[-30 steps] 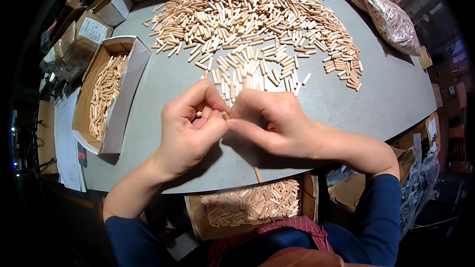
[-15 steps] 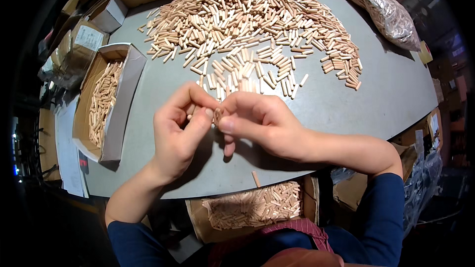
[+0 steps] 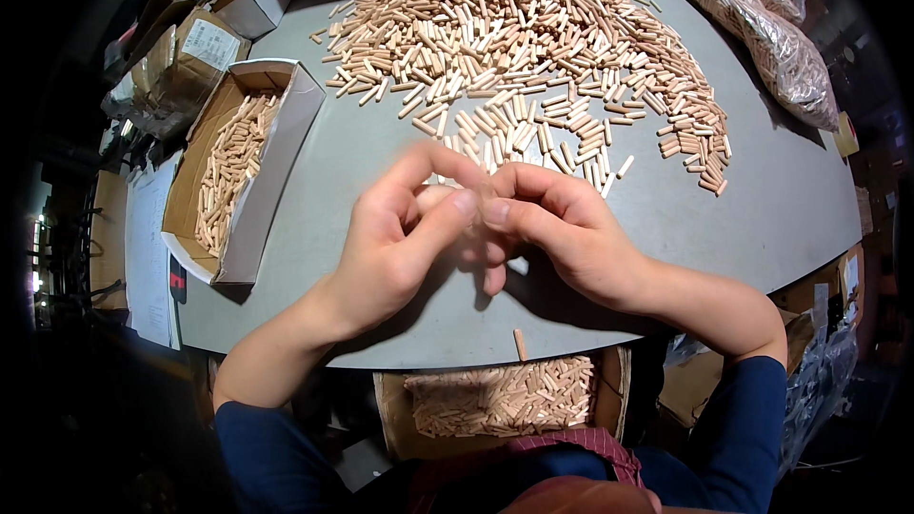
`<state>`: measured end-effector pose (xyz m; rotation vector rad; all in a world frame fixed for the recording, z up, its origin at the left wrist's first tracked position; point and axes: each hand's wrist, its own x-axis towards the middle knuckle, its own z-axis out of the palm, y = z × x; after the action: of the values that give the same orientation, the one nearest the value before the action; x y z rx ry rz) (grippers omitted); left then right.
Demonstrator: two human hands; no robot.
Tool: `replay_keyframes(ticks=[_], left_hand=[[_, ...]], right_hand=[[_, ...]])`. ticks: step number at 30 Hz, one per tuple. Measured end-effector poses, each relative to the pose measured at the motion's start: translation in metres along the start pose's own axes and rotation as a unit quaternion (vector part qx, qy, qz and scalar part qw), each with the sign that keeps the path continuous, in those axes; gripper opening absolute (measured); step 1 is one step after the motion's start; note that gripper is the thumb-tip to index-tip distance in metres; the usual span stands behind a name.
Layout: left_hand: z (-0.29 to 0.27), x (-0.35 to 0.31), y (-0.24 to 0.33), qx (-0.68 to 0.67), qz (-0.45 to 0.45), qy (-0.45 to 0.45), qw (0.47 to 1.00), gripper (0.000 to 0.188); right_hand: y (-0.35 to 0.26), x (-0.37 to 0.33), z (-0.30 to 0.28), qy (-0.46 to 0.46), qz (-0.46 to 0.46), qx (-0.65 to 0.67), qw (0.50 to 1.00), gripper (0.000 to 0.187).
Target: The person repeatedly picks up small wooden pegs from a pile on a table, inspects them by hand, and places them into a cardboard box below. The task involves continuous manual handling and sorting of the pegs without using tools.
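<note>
My left hand (image 3: 400, 228) and my right hand (image 3: 562, 228) meet above the grey table, thumbs and index fingers pinched together tip to tip. Whatever is between the fingertips is small and blurred, and I cannot make it out. Just beyond my hands a large heap of short wooden dowels (image 3: 505, 29) spreads over the table, its loose near edge partly hidden behind my fingers. One single dowel (image 3: 520, 345) lies at the table's front edge, nearer to me than both hands.
A long cardboard box (image 3: 276, 181) of dowels stands at the left. Another open box (image 3: 395, 409) of dowels sits below the front edge. A clear plastic bag (image 3: 762, 29) full of dowels lies at the far right. Cartons (image 3: 181, 67) crowd the back left.
The whole view has shifted, so the table and boxes appear farther right. My hands remain pinched together and have moved slightly right over the table; the left fingers are blurred by motion.
</note>
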<state>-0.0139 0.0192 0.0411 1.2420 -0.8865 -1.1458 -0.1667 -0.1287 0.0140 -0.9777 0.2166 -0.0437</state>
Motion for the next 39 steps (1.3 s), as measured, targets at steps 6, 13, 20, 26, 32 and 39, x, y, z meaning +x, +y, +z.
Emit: replay_keyframes(ticks=[6,13,20,26,32,39], left_hand=[[0.002,-0.003,-0.001,-0.026,-0.001,-0.041,0.999,0.022],[0.004,-0.003,0.003,-0.023,0.010,-0.050,0.998,0.022],[0.000,-0.004,0.000,0.078,0.043,-0.024,0.996,0.024],[-0.006,-0.005,-0.004,0.168,0.070,-0.005,0.983,0.022],[-0.011,-0.003,-0.003,0.173,0.059,-0.059,0.981,0.022],[-0.010,-0.005,0.007,0.136,-0.028,-0.060,0.989,0.022]], right_hand=[[-0.005,-0.001,0.002,-0.013,0.006,0.021,1.000,0.022],[-0.008,-0.001,-0.001,-0.027,0.042,0.065,0.997,0.024],[-0.013,-0.005,0.005,-0.028,0.048,0.001,0.998,0.029],[-0.003,-0.005,0.004,-0.049,0.071,-0.055,0.995,0.033],[-0.009,-0.009,0.012,-0.051,0.094,-0.095,0.990,0.034],[-0.013,-0.010,0.013,-0.008,0.036,-0.103,0.994,0.032]])
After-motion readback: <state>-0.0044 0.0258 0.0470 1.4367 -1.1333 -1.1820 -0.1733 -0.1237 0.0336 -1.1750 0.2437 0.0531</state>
